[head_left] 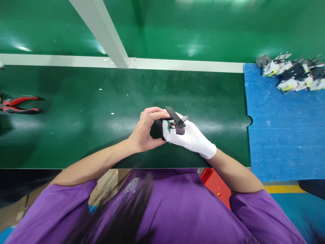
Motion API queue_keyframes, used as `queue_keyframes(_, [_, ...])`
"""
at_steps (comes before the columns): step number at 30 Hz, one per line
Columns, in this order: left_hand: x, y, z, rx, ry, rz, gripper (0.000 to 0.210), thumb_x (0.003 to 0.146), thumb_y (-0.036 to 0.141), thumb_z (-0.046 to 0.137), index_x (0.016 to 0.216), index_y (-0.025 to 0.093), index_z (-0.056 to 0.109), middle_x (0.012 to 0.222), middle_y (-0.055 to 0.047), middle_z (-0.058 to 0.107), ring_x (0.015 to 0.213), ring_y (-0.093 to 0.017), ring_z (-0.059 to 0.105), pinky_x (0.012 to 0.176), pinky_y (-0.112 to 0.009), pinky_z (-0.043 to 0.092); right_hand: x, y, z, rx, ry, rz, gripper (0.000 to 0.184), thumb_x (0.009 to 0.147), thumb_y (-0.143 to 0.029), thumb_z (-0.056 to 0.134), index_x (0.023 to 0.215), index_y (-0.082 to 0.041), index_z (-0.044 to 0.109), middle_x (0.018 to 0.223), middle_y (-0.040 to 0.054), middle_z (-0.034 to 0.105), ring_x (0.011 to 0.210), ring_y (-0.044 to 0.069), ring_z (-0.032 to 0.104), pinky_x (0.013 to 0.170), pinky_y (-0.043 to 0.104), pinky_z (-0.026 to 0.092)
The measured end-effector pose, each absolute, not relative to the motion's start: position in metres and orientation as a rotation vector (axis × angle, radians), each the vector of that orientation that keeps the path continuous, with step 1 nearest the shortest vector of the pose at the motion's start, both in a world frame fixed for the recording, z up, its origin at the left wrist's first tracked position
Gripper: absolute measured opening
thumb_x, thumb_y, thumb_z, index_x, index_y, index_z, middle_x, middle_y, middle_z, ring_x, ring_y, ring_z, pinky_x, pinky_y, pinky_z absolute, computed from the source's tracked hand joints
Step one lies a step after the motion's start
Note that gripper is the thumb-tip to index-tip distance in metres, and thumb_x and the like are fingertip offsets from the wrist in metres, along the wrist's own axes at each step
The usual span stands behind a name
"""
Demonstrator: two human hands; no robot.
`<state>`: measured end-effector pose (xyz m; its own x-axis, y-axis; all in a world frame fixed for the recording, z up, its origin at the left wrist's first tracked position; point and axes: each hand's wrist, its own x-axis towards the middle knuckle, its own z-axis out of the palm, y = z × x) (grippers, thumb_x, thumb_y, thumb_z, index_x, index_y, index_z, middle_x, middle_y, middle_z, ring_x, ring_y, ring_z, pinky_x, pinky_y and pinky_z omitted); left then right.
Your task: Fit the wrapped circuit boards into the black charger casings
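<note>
My bare left hand point(144, 130) curves around one side of a small electronic assembly point(175, 117), fingers over its far edge and thumb along its near edge. On the other side my right hand point(194, 139), in a white glove, grips the same assembly. It has a dark body, a bit of green circuit board point(169, 126), a flat black plate tilted on top and a small metal post. Much of it is hidden by my fingers. Both hands are just above the green work surface, near its front edge.
Red-handled pliers point(21, 105) lie at the far left. On the right, a blue mat point(284, 135) carries several similar assemblies point(291, 74) at its back. A white metal rail point(182, 65) with an upright post runs along the back. White specks dot the surface.
</note>
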<state>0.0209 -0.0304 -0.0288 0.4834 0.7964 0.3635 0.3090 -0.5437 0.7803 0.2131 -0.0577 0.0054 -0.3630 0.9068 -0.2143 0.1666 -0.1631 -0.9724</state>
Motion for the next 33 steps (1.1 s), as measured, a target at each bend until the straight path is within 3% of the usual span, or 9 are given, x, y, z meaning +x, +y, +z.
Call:
queue_keyframes(9, [0.022,-0.031,-0.033,2.005,0.863,0.989,0.058,0.072,0.041,0.082,0.119,0.025,0.053,0.113,-0.009,0.067,0.109,-0.025,0.063,0.094,-0.043,0.050,0.205,-0.057,0.004,-1.413,-1.382,1.560,0.057,0.076,-0.039,0.066,0.128,-0.017,0.058,0.095,0.0019,0.070,0.087,0.019,0.066,0.083,0.035,0.055])
queue_keyframes(13, [0.019,-0.026,-0.031,1.711,0.704,0.843,0.060,0.078,0.036,0.076,0.130,0.024,0.050,0.141,-0.014,0.055,0.129,-0.027,0.055,0.103,-0.043,0.049,0.206,-0.055,-0.003,-1.396,-1.326,1.536,0.061,0.077,-0.043,0.066,0.129,-0.014,0.057,0.092,0.0030,0.068,0.082,0.018,0.064,0.079,0.034,0.054])
queue_keyframes(15, [0.019,-0.022,-0.031,1.469,0.665,0.778,0.057,0.081,0.041,0.073,0.131,0.026,0.050,0.148,-0.013,0.050,0.134,-0.027,0.052,0.100,-0.040,0.052,0.208,-0.054,-0.006,-1.382,-1.304,1.512,0.063,0.079,-0.043,0.065,0.133,-0.014,0.054,0.096,0.0038,0.067,0.081,0.017,0.063,0.080,0.033,0.054])
queue_keyframes(19, [0.024,-0.017,-0.034,1.145,0.737,0.695,0.050,0.080,0.051,0.073,0.119,0.024,0.057,0.121,-0.010,0.069,0.110,-0.023,0.067,0.085,-0.033,0.057,0.208,-0.053,-0.007,-1.389,-1.365,1.506,0.059,0.082,-0.045,0.065,0.131,-0.014,0.057,0.101,0.0048,0.068,0.087,0.017,0.063,0.083,0.032,0.054])
queue_keyframes(23, [0.027,-0.017,-0.032,1.006,0.775,0.662,0.047,0.076,0.051,0.077,0.110,0.023,0.060,0.104,-0.006,0.074,0.091,-0.019,0.071,0.077,-0.030,0.057,0.206,-0.053,-0.007,-1.290,-1.380,1.586,0.062,0.082,-0.045,0.066,0.135,-0.015,0.053,0.108,0.0052,0.067,0.094,0.018,0.064,0.088,0.032,0.054])
queue_keyframes(28, [0.027,-0.016,-0.031,0.990,0.769,0.690,0.047,0.075,0.047,0.080,0.110,0.024,0.060,0.111,-0.006,0.073,0.092,-0.018,0.071,0.074,-0.027,0.056,0.204,-0.054,-0.008,-1.341,-1.396,1.555,0.061,0.083,-0.044,0.065,0.135,-0.015,0.051,0.113,0.0073,0.065,0.092,0.017,0.064,0.087,0.035,0.055])
queue_keyframes(33, [0.027,-0.017,-0.038,1.122,0.741,0.761,0.046,0.079,0.048,0.076,0.115,0.025,0.058,0.119,-0.007,0.070,0.097,-0.018,0.069,0.077,-0.028,0.055,0.204,-0.055,-0.008,-1.332,-1.437,1.470,0.059,0.083,-0.042,0.065,0.134,-0.015,0.054,0.120,0.0094,0.066,0.109,0.021,0.063,0.099,0.038,0.051])
